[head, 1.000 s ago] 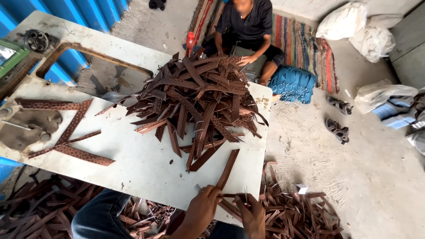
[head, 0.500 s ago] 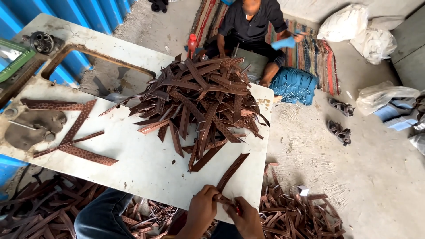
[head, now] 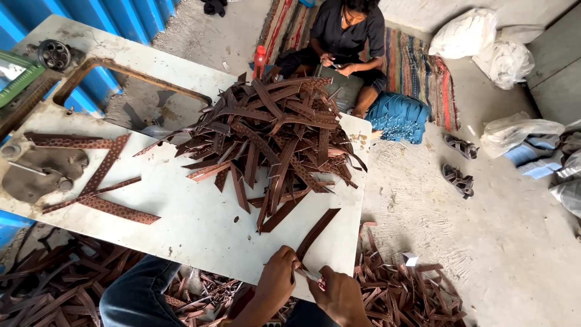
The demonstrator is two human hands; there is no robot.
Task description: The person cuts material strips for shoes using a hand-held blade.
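A long brown leather strip [head: 317,232] lies slanted at the near edge of the white table [head: 187,224]. My left hand [head: 278,277] pinches its lower end. Close beside it my right hand [head: 340,294] is closed on a small tool with a pale tip, pressed at the same end of the strip. Behind them a big heap of brown strips [head: 275,139] covers the table's far middle.
Several patterned strips [head: 97,181] lie at the table's left by a metal plate [head: 36,172]. Cut strips litter the floor [head: 411,290]. A seated person [head: 345,42] works on a striped rug beyond the table, beside a blue stack [head: 396,115], sandals [head: 457,163] and white sacks [head: 484,39].
My hands have come together on the strip's lower end, and the strip has slid slightly right. The view has shifted a little. The seated person's hands have lowered to their lap.
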